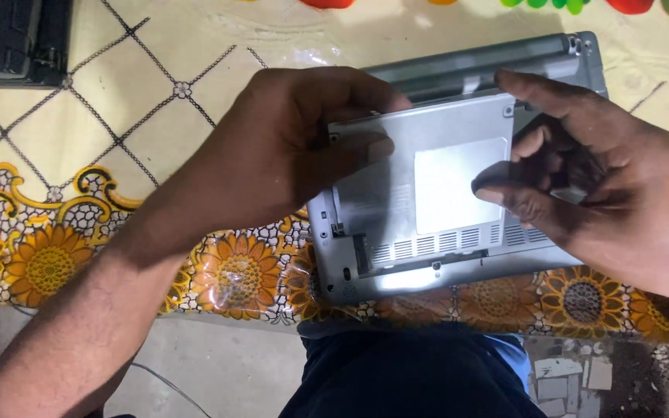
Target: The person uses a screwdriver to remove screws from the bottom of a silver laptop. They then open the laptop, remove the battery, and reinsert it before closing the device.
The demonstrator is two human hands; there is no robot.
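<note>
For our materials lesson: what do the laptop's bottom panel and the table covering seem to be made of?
The silver bottom panel, held by the left hand and right hand, looks like matt grey plastic or thin painted metal: even sheen, moulded vent slots. The table covering looks like glossy printed vinyl or plastic sheet: shiny glare, flat sunflower pattern.

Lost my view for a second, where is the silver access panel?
Centre-right of the head view: silver access panel lies on the upturned laptop, gripped between left hand and right hand.
</note>
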